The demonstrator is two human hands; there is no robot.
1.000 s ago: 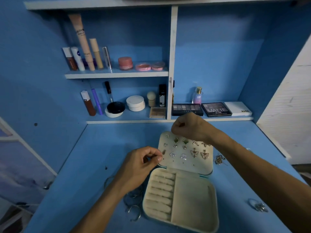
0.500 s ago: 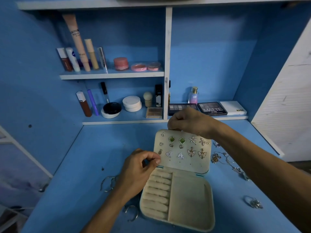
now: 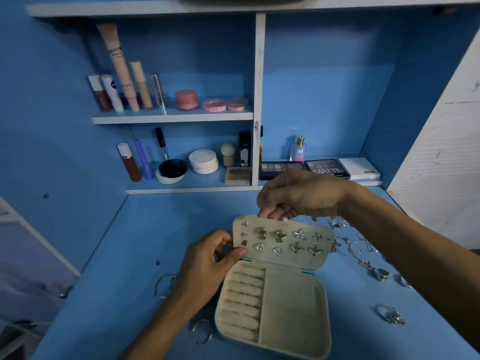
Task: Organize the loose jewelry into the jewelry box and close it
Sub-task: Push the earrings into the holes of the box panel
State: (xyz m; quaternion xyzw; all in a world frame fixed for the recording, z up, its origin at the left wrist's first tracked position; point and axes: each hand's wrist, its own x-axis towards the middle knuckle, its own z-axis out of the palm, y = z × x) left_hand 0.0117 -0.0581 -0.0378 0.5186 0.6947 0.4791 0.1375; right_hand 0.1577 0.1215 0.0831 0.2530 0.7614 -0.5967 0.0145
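Blue desk [image 3: 181, 222] below cosmetics shelves [image 3: 171, 118]: an open box [image 3: 291, 307] sits near centre, earrings [image 3: 279, 235] pinned on its raised lid [image 3: 298, 259]. Left hand [image 3: 207, 263] pinches the lid's left edge; right hand [image 3: 301, 196] grips its far edge with curled fingers. Chains [image 3: 358, 245], rings [image 3: 391, 314] lie right.

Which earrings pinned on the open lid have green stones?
The two green-stone earrings in the top row of the cream lid panel, just left of the silver star earring; every other piece there looks silvery.
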